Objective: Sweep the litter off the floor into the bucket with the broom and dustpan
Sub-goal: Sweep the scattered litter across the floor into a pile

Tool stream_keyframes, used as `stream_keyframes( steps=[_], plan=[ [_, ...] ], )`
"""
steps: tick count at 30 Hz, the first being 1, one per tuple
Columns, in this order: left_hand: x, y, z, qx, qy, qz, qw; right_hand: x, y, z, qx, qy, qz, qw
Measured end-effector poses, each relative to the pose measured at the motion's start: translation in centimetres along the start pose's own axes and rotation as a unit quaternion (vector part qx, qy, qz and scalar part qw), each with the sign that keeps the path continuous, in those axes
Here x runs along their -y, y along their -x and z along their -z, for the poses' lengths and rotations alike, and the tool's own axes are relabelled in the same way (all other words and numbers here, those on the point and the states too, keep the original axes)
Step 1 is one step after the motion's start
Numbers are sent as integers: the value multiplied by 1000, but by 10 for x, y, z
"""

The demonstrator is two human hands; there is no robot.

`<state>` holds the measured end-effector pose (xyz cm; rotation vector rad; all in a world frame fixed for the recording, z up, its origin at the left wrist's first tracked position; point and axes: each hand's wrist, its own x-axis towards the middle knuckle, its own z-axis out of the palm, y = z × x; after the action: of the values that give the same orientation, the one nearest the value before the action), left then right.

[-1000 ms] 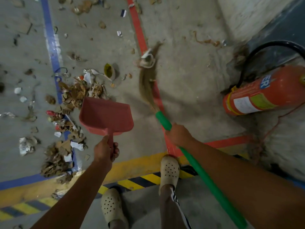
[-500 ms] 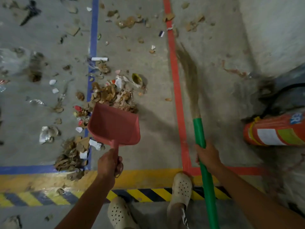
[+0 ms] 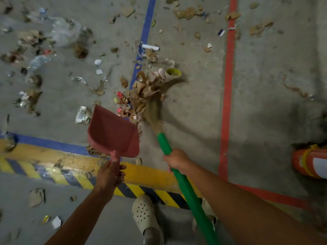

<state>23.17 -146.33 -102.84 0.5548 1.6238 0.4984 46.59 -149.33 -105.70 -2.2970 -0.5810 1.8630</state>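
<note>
My left hand [image 3: 109, 174] grips the handle of a pink dustpan [image 3: 113, 134], whose empty scoop is tilted just above the floor. My right hand [image 3: 176, 160] grips the green handle of the broom [image 3: 184, 181]. Its straw bristles [image 3: 155, 105] are blurred and lie against a heap of brown cardboard scraps and paper litter [image 3: 141, 92] just beyond the dustpan's front edge. No bucket is in view.
Loose litter, plastic wrap [image 3: 65, 30] and paper bits are scattered over the grey floor to the left and far side. A red fire extinguisher [image 3: 309, 163] lies at the right edge. Blue [image 3: 146, 27], red [image 3: 228, 85] and yellow-black [image 3: 134, 190] floor lines cross the area. My two shoes [image 3: 145, 213] stand below.
The broom has swung left from the red line into the litter heap. The dustpan stays in my left hand, now tilted beside the heap. The view has shifted left.
</note>
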Motion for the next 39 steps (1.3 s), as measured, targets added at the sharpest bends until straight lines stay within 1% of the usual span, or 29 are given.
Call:
stream_keyframes(
  steps=[4,7,9,11,14,16,18,20,22,25,29,31,33,35,39],
  plan=[
    [-5,-9,34,-52,5,-15,999,43,14,-27,37,99,70,992],
    [-10,-11,58,-64,11,-16,998,52,31,-22,-1,161,111,981],
    [-12,-5,69,-56,12,-9,998,42,40,-10,-52,193,123,972],
    [-12,3,76,-35,12,-16,999,23,50,2,-91,172,119,974],
    [-5,18,82,-23,27,-29,999,-8,68,16,-118,61,92,987],
    [3,25,83,-16,31,-24,999,-29,73,21,-138,18,56,989],
    [12,28,84,-14,35,-16,999,-43,68,18,-149,0,-1,989],
    [20,28,86,-20,42,-6,999,-48,57,5,-138,-11,-63,988],
    [28,26,89,-28,48,11,998,-40,44,-18,-106,11,-84,991],
    [35,20,98,-47,67,27,996,-6,29,-60,-61,92,-47,993],
    [35,13,113,-84,98,40,991,56,21,-105,24,139,13,990],
    [31,12,122,-100,116,41,987,83,21,-119,46,179,52,981],
    [24,12,132,-121,139,32,982,104,25,-124,43,214,89,972],
    [16,15,141,-134,154,22,979,115,29,-119,24,219,115,969],
    [-2,30,149,-140,166,5,976,126,45,-87,-7,283,122,951]
  ],
)
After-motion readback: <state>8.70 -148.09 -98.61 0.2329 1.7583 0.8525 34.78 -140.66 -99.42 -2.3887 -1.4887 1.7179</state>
